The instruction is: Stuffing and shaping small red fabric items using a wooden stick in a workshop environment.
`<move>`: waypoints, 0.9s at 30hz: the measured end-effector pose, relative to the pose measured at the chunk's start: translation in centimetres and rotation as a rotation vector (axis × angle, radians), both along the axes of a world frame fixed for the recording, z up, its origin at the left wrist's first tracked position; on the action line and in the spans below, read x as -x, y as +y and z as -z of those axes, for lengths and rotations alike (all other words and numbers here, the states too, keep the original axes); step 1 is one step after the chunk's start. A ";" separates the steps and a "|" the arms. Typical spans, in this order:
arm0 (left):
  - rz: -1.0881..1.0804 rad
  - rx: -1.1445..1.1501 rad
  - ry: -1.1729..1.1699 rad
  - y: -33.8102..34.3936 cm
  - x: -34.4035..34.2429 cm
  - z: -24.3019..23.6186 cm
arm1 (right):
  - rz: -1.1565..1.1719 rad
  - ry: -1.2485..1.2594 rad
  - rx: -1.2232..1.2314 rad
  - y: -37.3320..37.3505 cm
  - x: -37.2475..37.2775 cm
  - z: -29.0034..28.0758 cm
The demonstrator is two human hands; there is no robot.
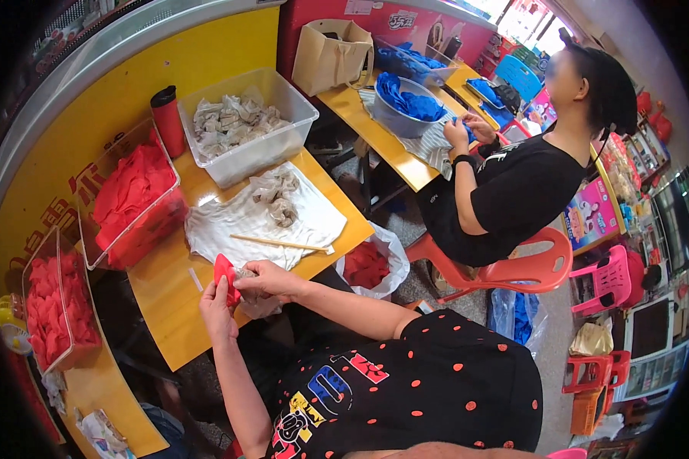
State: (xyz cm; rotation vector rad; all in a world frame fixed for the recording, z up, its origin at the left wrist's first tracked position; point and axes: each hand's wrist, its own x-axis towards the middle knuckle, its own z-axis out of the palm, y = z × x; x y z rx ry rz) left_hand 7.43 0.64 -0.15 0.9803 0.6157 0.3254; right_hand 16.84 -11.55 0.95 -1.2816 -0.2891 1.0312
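Observation:
My left hand [219, 312] pinches a small red fabric piece [224, 272] just off the table's near edge. Close against it, my right hand [271, 280] is closed around a crumpled grey-beige bundle [246, 286], and its fingertips meet the red piece. More of the pale stuff hangs below that hand. On the table, a white cloth [230, 223] lies spread out, with several crumpled beige bundles [282, 206] on it. A thin wooden stick [272, 242] rests across its near part.
A clear bin [302, 122] of beige bundles stands behind the cloth, beside a red tumbler [168, 122]. Leftward are bins of red fabric pieces [134, 191] [57, 306]. A white bag [394, 252] of red pieces sits on the floor. At right, a seated person [528, 176] handles blue pieces.

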 end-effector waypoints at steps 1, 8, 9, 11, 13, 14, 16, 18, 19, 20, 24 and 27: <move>0.002 0.003 0.001 0.0 0.1 0.1 | 0.007 0.054 -0.001 0.0 0.1 -0.2; 0.002 -0.159 -0.029 0.8 1.0 0.6 | -0.030 0.110 -0.034 0.6 0.2 2.1; 0.012 -0.161 -0.008 0.7 1.5 0.3 | 0.003 0.172 -0.063 0.7 0.2 2.5; 0.040 -0.169 -0.029 0.4 1.3 -0.2 | 0.070 0.285 -0.133 1.3 0.4 3.4; 0.062 -0.137 -0.029 0.2 1.4 -0.5 | 0.033 0.141 -0.121 1.2 0.4 3.7; 0.069 -0.097 -0.028 0.3 1.3 -0.7 | 0.041 0.142 -0.127 1.1 0.4 3.8; 0.066 -0.082 0.008 0.2 1.0 -0.9 | 0.023 0.047 -0.103 1.0 -0.1 4.2; 0.065 -0.024 -0.020 0.0 0.9 -0.7 | 0.066 0.035 -0.190 1.1 0.1 3.1; 0.079 -0.007 0.016 0.1 0.9 -0.5 | 0.112 0.043 -0.195 1.2 0.4 2.9; 0.064 -0.002 0.033 0.0 1.0 -0.5 | 0.165 0.044 -0.202 1.4 0.5 2.1; 0.085 -0.003 0.060 -0.3 1.1 0.7 | 0.178 -0.057 -0.150 1.8 0.7 2.6; 0.079 -0.003 0.012 -0.5 0.8 1.5 | 0.310 -0.064 -0.172 2.2 1.1 3.2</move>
